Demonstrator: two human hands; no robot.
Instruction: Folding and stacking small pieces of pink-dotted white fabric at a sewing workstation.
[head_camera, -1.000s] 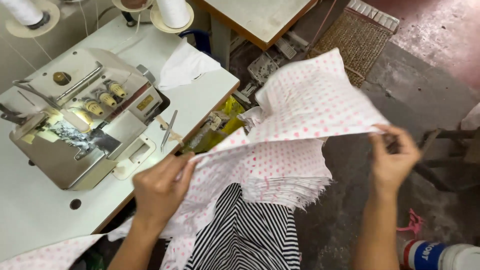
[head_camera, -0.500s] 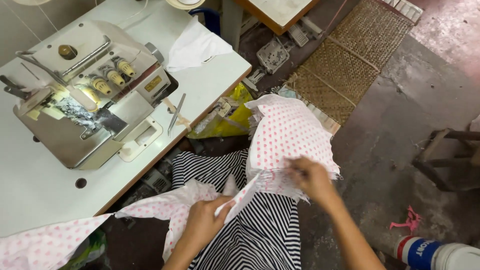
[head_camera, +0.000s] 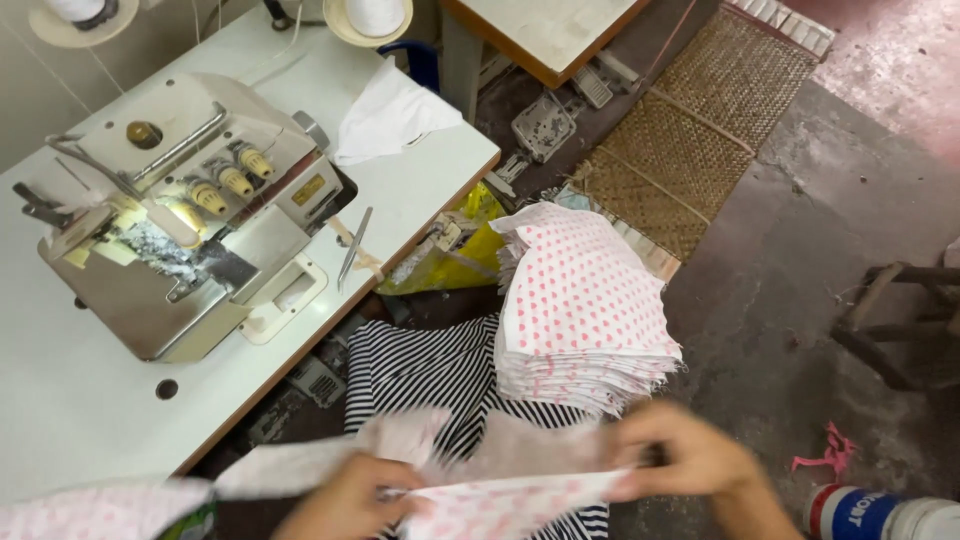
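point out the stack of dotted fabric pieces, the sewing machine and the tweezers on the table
stack of dotted fabric pieces (head_camera: 585, 300), head view, top piece's middle
sewing machine (head_camera: 190, 215), head view, middle of its body
tweezers (head_camera: 354, 247), head view, mid-length of the metal arms

Both hands sit low at the bottom edge of the view, close to the body and a little blurred. The left hand (head_camera: 345, 500) is knuckles-up, fingers curled under and pinched shut on the dotted cloth (head_camera: 500, 505) — its wrist runs off the lower edge. The right hand (head_camera: 690, 455) lies further out and slightly higher, back of the hand upward, fingers bent inward and closed on the same piece — thumb side toward the other hand. Its forearm slants down to the right and out of view. The two hands are apart, roughly level, palms down.
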